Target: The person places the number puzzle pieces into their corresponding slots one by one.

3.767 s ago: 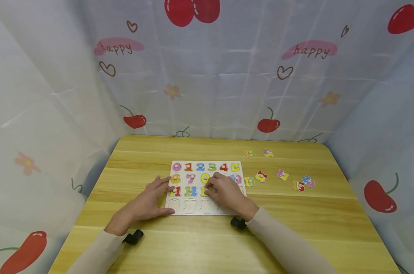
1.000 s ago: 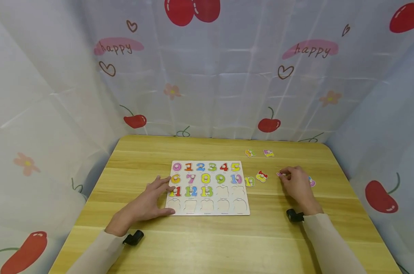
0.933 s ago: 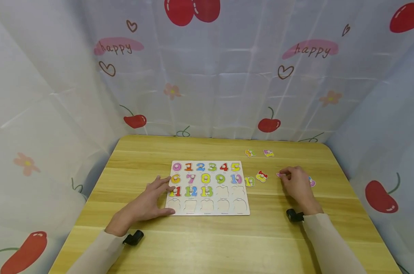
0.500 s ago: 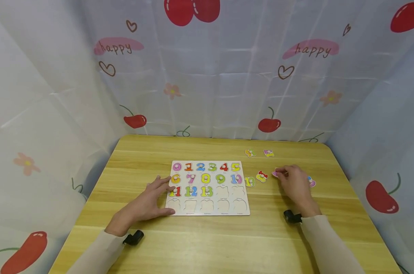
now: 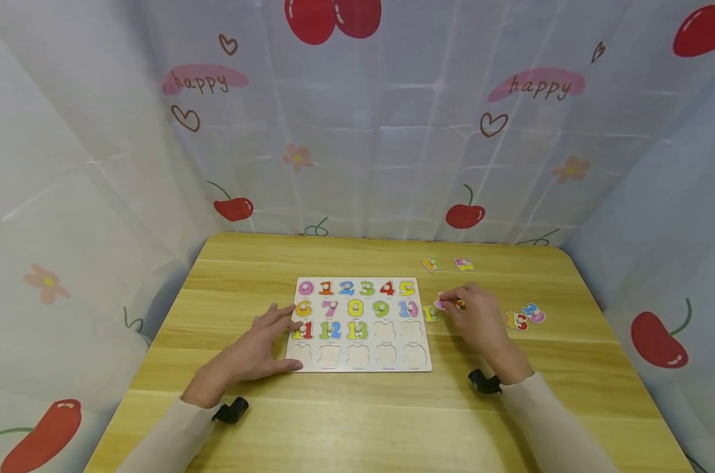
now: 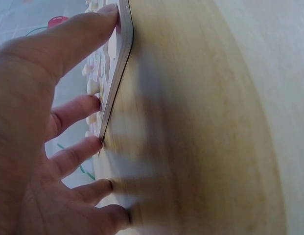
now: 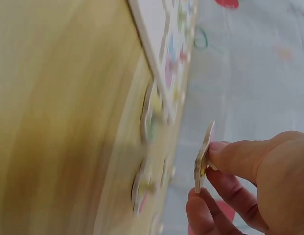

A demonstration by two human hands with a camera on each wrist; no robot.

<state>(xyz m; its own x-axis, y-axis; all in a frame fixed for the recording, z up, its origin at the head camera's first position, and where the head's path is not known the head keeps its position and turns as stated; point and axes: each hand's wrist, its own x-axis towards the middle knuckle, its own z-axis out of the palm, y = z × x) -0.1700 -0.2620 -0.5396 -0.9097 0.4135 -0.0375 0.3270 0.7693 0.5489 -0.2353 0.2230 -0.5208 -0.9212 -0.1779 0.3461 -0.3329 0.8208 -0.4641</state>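
Note:
A white number puzzle board [image 5: 369, 364] lies on the table, its knobbed pieces from 0 to 13 seated and the remaining recesses bare. My left hand [image 5: 263, 345] rests with spread fingers along the board's left edge, thumb near the lower corner; the left wrist view shows the thumb [image 6: 88, 36] on the board's face. With thumb and fingertips, my right hand [image 5: 482, 322] pinches a pink-and-yellow number puzzle piece [image 7: 204, 159] above the table, right of the board. In the right wrist view the piece is seen edge-on, clear of the tabletop, so its number is hidden.
Just right of the board lies a yellow-green piece [image 5: 432, 314]; a red-yellow piece beyond it is mostly covered by my right hand. Farther right are the 15 piece [image 5: 516, 320] and 20 piece [image 5: 535, 314]. Two more pieces, one orange-green [image 5: 432, 264], one pink-yellow [image 5: 464, 265], lie farther back.
My right hand left the board after the 13 piece, took the pink-and-yellow piece from the table's right side, and has carried it left toward the board. My left hand has stayed put.

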